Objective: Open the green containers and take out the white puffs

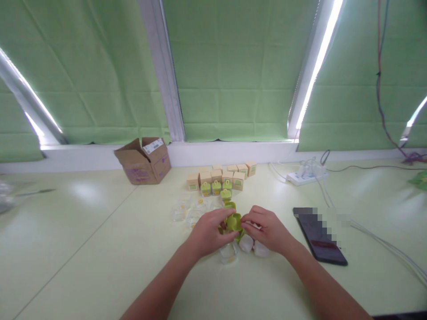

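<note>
My left hand [210, 231] and my right hand [267, 229] meet at the table's middle, both pinching a small green lid [234, 221]. Under and between the hands lie clear and white little containers [247, 243], one clear cup [228, 252] nearest me. Just beyond the hands stand small jars with green lids [216, 187] in a short row, and several clear plastic pieces [187, 211] lie to their left. Behind them sits a cluster of small tan boxes [222, 176].
An open cardboard carton [143, 162] lies at the back left by the window ledge. A dark phone [320, 242] rests to the right of my right hand. A white power strip [307, 175] with cables stands at the back right. Green blinds cover the windows.
</note>
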`<state>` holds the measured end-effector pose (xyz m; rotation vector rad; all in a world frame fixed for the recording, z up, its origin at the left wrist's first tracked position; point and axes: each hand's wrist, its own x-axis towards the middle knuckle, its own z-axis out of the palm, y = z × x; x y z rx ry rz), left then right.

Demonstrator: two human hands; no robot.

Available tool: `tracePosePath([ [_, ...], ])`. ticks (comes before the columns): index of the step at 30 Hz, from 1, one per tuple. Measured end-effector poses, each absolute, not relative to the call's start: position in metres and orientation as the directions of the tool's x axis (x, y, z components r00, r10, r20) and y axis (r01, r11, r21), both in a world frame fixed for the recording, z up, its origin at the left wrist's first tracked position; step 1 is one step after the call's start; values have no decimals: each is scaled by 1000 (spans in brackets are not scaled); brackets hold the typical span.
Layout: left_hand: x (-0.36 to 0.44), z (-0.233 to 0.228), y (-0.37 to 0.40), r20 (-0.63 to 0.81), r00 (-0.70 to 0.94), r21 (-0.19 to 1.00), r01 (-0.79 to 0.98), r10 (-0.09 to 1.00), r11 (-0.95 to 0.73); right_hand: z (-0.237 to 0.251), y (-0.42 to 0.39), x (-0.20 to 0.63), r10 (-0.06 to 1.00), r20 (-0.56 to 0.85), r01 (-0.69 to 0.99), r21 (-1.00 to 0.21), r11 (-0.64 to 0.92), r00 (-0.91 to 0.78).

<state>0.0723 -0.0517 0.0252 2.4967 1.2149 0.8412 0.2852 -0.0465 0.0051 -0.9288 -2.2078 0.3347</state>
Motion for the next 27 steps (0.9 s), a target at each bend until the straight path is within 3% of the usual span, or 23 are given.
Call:
tracePosePath([
  [15,77,22,-58,345,571,302,684,745,-664,-6,-48,274,707,499,621,-361,696,-501],
  [27,78,21,-58,332,580,245,708,744,-662,-5,-47,273,687,464,585,-367,724,-559],
])
